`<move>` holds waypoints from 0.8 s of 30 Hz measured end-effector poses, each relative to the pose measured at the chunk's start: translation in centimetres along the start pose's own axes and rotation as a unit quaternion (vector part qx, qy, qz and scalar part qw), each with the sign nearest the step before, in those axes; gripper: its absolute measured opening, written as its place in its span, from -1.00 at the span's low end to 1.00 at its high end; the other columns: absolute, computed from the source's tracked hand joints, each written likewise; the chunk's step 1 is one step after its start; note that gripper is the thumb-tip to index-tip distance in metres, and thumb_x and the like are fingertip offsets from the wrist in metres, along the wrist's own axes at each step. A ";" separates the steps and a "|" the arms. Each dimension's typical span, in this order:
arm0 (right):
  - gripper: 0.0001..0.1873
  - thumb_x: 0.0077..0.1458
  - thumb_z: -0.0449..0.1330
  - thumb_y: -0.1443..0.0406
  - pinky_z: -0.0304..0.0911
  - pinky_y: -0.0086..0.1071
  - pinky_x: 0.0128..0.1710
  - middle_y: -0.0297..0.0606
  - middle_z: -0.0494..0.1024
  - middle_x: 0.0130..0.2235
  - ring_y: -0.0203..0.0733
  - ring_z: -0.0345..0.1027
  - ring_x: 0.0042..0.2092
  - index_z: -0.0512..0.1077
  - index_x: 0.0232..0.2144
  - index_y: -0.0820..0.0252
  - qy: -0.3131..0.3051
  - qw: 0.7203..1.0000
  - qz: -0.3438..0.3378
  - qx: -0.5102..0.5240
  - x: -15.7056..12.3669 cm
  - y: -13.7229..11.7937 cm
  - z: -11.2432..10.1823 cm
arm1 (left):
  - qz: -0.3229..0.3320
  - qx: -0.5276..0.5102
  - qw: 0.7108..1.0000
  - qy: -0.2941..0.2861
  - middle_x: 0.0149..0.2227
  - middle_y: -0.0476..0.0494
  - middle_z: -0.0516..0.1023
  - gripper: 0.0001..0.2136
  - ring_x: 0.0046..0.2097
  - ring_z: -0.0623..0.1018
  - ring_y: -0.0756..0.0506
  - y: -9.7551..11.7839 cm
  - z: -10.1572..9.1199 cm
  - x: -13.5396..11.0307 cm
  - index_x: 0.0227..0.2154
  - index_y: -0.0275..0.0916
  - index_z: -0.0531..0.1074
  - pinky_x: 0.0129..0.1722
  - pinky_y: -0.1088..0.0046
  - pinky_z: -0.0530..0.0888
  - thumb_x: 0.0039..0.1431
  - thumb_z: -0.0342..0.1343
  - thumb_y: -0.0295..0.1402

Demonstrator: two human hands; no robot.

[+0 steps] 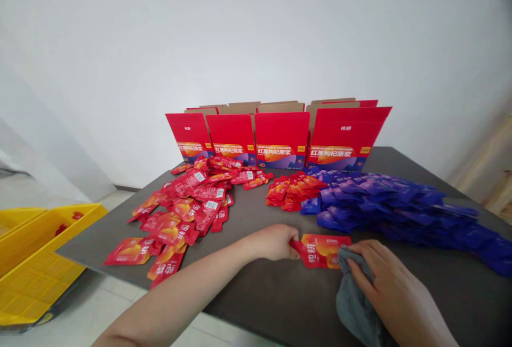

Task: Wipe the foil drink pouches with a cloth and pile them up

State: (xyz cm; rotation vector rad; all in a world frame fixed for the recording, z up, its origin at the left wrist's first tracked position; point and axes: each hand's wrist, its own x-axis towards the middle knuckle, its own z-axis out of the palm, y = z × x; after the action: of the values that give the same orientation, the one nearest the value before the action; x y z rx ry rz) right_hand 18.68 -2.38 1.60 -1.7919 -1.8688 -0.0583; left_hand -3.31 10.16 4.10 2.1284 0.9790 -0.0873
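A red spouted pouch (320, 251) with orange fruit artwork is stretched out sideways just above or on the dark table. My left hand (278, 243) pinches its narrow spout end. In my right hand (384, 277) is a grey-blue cloth (354, 301), bunched under the fingers and touching the pouch's right end. Left of my hands lies a loose pile of red pouches (188, 203). A smaller group of red pouches (290, 189) lies beyond my hands. To the right spreads a long heap of blue pouches (384, 203).
Several open red cartons (282, 136) stand in rows along the back of the dark table (256, 293), against a white wall. On the floor at left are yellow plastic crates (44, 277) with a few red items inside. The table's left edge runs past the red pile.
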 end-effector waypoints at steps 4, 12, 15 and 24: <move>-0.80 0.21 -0.01 0.22 0.26 -0.33 -0.15 -0.26 0.47 -0.13 -0.20 0.37 -0.09 0.37 -0.18 0.03 -0.034 0.997 -0.046 -0.045 0.0 -2.9 1.5 | 0.011 -0.192 0.976 -0.101 -0.55 0.07 0.41 -0.87 -0.57 0.32 0.08 0.0 1.1 1.1 -0.43 -0.23 0.32 -0.54 0.58 0.20 0.14 0.05 -0.29; -0.88 0.16 0.01 0.27 0.24 -0.35 -0.33 -0.27 0.45 -0.24 -0.19 0.39 -0.22 0.33 -0.27 0.07 -0.055 0.993 0.001 -0.102 0.4 -2.1 3.0 | -0.002 -0.162 0.985 -0.062 -0.61 0.12 0.35 -0.93 -0.61 0.29 0.10 -0.4 1.7 0.8 -0.41 -0.24 0.35 -0.55 0.59 0.18 0.13 0.01 -0.38; -0.87 0.15 -0.02 0.25 0.21 -0.30 -0.37 -0.25 0.42 -0.31 -0.16 0.39 -0.29 0.32 -0.33 0.09 -0.048 0.991 0.026 -0.121 -0.2 0.0 2.4 | 0.011 -0.117 0.992 -0.051 -0.59 0.12 0.38 -0.92 -0.58 0.30 0.09 -0.1 1.7 0.6 -0.42 -0.24 0.36 -0.53 0.59 0.18 0.13 -0.01 -0.40; -0.79 0.19 -0.06 0.19 0.23 -0.22 -0.26 -0.19 0.45 -0.26 -0.12 0.40 -0.25 0.33 -0.31 0.08 -0.059 0.989 0.061 -0.118 1.3 2.1 0.2 | 0.031 -0.148 0.988 -0.021 -0.58 0.09 0.35 -0.81 -0.52 0.33 0.06 -0.3 2.4 1.0 -0.33 -0.27 0.47 -0.49 0.59 0.23 0.04 -0.03 -0.47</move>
State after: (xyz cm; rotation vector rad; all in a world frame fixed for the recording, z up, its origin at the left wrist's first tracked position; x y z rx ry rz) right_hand 20.63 -0.86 1.23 -2.1086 -1.8940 -0.1346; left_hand -2.24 9.30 1.91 1.8749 0.8441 0.0408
